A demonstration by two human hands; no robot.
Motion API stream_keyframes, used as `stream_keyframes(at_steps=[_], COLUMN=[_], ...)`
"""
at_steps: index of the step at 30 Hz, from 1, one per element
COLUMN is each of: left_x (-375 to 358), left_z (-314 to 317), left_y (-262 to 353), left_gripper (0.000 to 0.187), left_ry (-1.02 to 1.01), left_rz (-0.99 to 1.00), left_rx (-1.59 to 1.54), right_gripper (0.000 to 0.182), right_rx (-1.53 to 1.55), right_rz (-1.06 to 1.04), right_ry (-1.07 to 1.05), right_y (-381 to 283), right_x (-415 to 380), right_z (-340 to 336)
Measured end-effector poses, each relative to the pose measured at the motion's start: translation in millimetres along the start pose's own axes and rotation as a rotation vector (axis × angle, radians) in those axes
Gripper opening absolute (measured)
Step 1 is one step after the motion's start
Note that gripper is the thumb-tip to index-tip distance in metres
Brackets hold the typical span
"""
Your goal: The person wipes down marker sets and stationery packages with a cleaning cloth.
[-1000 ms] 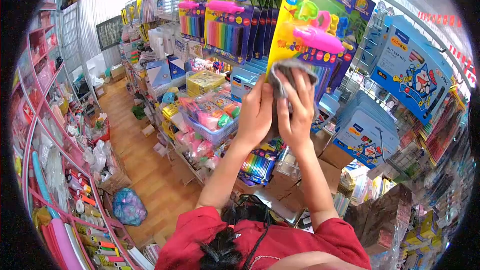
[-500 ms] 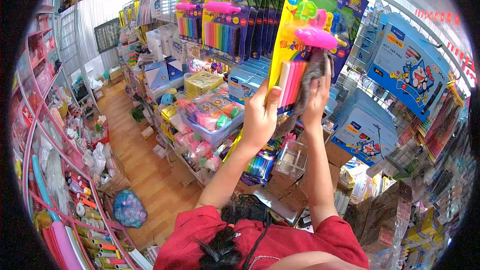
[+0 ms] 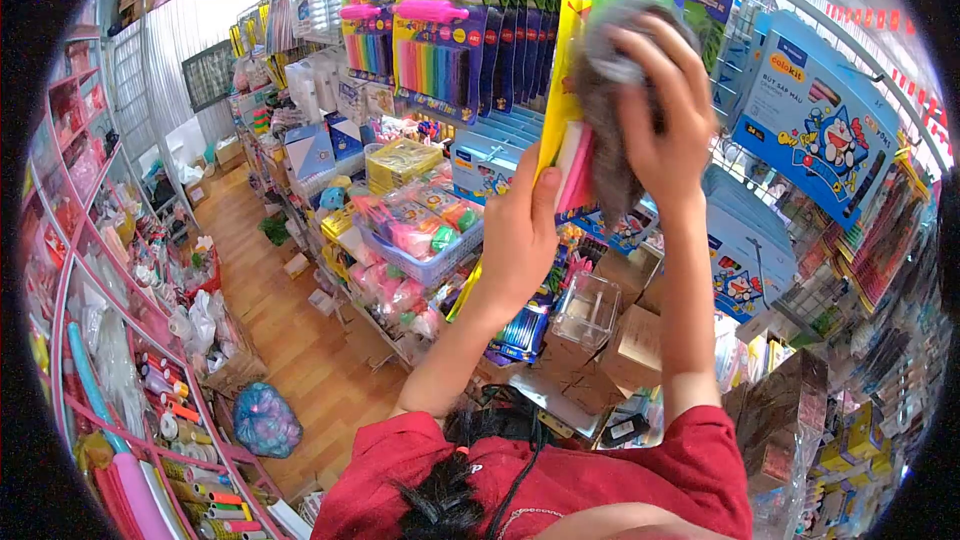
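Observation:
A pack of modelling clay sticks (image 3: 572, 165) on a yellow-edged card is gripped at its lower left edge by my left hand (image 3: 520, 230), thumb in front. Against the front of that pack, my right hand (image 3: 668, 120) presses a grey cloth (image 3: 615, 90), its fingers bent over the fabric. The cloth covers most of the moulds and sticks, and its lower end hangs down. Similar clay packs (image 3: 435, 35) hang in a row just left of the held one.
Blue crayon boxes (image 3: 820, 125) hang at the right. Below the packs sit a blue basket of colourful items (image 3: 425, 250) and a clear plastic box (image 3: 586, 312). Pink shelves (image 3: 75, 270) line the left side, beside a wooden floor (image 3: 300, 340) with a stuffed bag (image 3: 266, 420).
My right hand has moved up the pack with the cloth, which now hides the pink roller and moulds. My left hand keeps its hold on the card's edge.

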State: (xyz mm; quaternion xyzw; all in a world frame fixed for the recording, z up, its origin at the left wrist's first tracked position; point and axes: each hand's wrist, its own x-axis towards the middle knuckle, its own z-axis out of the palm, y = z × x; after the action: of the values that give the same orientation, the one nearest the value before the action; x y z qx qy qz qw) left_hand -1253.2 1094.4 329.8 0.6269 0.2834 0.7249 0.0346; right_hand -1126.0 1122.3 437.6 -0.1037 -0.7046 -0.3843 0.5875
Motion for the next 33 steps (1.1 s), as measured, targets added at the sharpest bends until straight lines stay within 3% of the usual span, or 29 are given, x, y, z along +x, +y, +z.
stream_keyframes(at_steps=[1,4,8,12,15,18,20,22,28,31,33], left_x=[-0.3,-0.1,-0.9,6.3,4.7,2.5,0.3,-1.7,0.9,1.9,0.8], left_z=[1.0,-12.0,-11.7,-25.2,-21.7,-11.6,-5.7,-0.9,-7.0,-21.8,-17.9], left_y=[-1.4,8.3,4.6,17.0,14.7,10.3,11.5,9.9,13.7,20.5,15.8], left_gripper=[0.033,0.035,0.033,0.033,0.034,0.034,0.033,0.033,0.030,0.028,0.028], left_ry=[0.013,-0.093,-0.019,-0.061,-0.034,-0.047,-0.090,-0.062,-0.001,-0.120,-0.051], left_rz=[0.038,-0.231,-0.078,-0.208,-0.167,-0.137,-0.147,-0.104,-0.080,-0.266,-0.187], left_rx=[-0.046,0.036,-0.010,-0.084,-0.048,-0.020,-0.008,-0.021,-0.106,-0.124,-0.158], right_gripper=[0.027,0.033,0.037,0.036,0.040,0.042,0.050,0.046,0.050,0.048,0.045], right_rx=[-0.032,-0.033,0.013,0.041,0.075,-0.234,-0.219,-0.198,-0.013,0.024,-0.004], right_rz=[-0.050,-0.098,-0.030,0.129,0.249,0.091,-0.049,-0.181,-0.230,-0.171,-0.126], right_ry=[-0.032,-0.113,-0.128,-0.183,-0.172,-0.173,-0.171,-0.172,-0.272,-0.227,-0.229], right_y=[3.2,12.5,30.9,71.8,80.6,55.4,31.7,10.8,40.0,60.2,69.0], right_x=[4.3,8.3,-5.4,-41.7,-59.0,-38.8,-13.2,15.5,20.1,-4.1,-17.6], right_z=[10.7,18.4,13.6,5.4,2.9,-1.2,2.3,8.7,7.3,4.7,0.6])
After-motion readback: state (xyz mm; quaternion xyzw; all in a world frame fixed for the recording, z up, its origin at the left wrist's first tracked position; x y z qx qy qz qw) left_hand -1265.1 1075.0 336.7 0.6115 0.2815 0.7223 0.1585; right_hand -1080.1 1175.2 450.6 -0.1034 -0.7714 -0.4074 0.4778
